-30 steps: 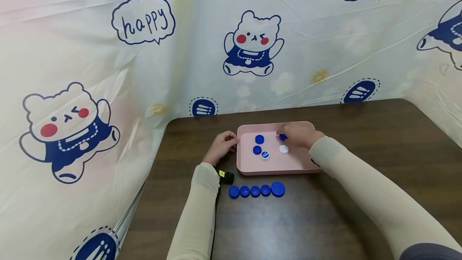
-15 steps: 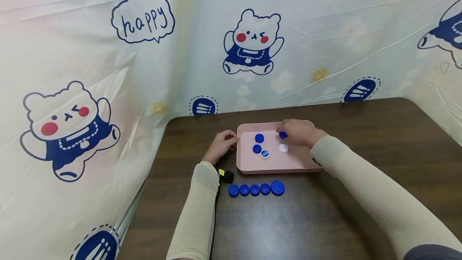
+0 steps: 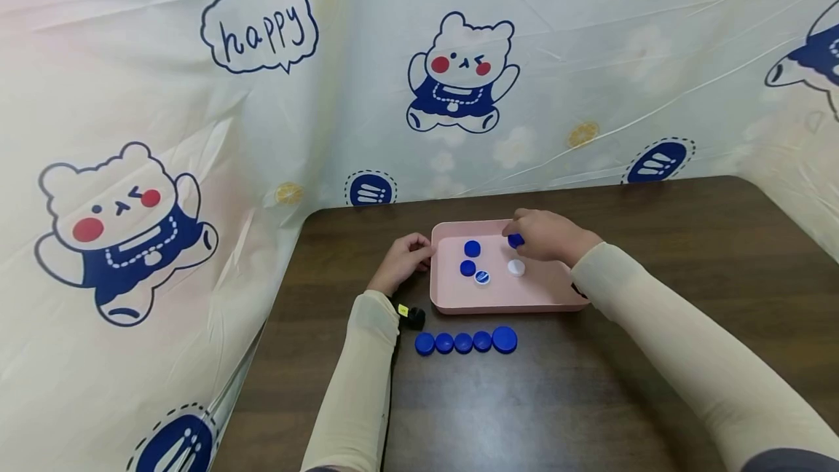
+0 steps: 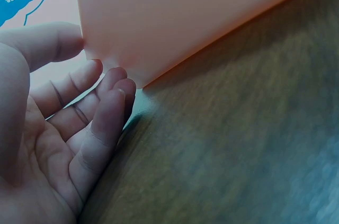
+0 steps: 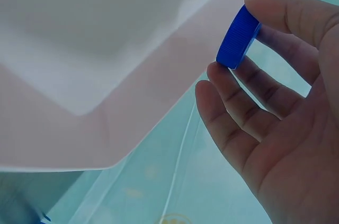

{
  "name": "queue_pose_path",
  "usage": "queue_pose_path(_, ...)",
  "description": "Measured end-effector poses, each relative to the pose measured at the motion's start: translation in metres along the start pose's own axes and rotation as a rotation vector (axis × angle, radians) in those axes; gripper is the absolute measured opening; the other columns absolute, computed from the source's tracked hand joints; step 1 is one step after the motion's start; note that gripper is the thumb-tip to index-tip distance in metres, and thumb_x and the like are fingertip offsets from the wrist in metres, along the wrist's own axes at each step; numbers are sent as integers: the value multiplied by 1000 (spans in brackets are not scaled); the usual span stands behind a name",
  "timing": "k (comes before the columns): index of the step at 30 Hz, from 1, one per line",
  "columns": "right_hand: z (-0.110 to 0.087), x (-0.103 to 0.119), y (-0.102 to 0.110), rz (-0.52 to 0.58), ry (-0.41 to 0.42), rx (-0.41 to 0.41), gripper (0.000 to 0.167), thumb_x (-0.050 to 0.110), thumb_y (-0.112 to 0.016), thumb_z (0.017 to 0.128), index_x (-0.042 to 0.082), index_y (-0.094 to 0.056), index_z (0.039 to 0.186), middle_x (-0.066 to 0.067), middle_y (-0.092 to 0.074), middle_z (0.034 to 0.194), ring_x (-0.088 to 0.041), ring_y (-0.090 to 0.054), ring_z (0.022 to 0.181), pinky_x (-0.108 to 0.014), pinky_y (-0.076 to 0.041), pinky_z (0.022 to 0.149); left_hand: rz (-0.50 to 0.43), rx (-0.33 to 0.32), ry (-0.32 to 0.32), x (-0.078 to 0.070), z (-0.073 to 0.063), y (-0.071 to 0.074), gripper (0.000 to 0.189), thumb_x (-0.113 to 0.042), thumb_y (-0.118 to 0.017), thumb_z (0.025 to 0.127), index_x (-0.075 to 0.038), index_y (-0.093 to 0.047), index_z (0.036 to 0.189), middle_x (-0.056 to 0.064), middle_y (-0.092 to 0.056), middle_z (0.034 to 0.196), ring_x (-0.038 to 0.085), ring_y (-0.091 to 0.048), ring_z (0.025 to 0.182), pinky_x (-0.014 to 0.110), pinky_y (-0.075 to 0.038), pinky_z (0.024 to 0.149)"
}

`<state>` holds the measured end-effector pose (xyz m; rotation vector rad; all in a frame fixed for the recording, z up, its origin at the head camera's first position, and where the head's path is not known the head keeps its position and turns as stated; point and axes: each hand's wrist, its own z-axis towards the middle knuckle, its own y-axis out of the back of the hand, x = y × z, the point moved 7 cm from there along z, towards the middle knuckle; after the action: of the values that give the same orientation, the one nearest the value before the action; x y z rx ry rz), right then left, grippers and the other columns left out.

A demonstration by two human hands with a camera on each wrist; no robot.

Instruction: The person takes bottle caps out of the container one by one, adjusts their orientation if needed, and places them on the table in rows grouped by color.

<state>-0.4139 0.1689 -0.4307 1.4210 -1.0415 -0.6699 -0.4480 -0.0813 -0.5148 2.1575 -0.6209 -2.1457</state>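
Observation:
A blue ribbed bottle cap [image 5: 238, 38] is pinched between the thumb and fingertips of my right hand [image 3: 547, 234], tilted on edge in the right wrist view. That hand is over the back right part of the pink tray [image 3: 505, 307]. At the tray's left rim, my left hand [image 3: 401, 262] holds the edge between thumb and fingers, its other fingers loosely bent. Inside the tray lie two blue caps, one farther back [image 3: 472, 248] and one nearer [image 3: 467, 268], a white cap with blue print [image 3: 482, 277] and a plain white cap [image 3: 516, 268].
In front of the tray, several blue caps [image 3: 463, 343] stand in a row on the dark wooden table [image 3: 524, 414], a larger blue cap [image 3: 505, 339] at its right end. A printed cloth [image 3: 367, 57] hangs behind and along the left side.
My right hand has risen slightly with the blue bottle cap. The left hand stays at the tray's rim, and the other caps keep their places. The head view shifts a little.

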Motion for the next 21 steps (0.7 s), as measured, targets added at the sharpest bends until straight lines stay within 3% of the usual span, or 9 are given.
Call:
queue_pose_path(6, -7, 5, 1, 16, 1, -17, 41, 24, -72, 88, 15, -66, 128, -10, -58, 117, -30, -58, 107, -53, -46, 93, -1, 6, -4, -2, -1, 0, 12, -17, -65, 93, -6, -63, 97, 12, -64, 91, 25, -64, 81, 36, -55, 69)
queue_pose_path(21, -20, 14, 13, 27, 2, -78, 46, 18, -73, 87, 11, -60, 131, -11, -59, 120, -30, -59, 108, -51, -47, 93, -5, 2, -9, -1, 0, 0, 11, -16, -65, 93, -6, -63, 95, 12, -65, 89, 24, -64, 80, 35, -55, 68)
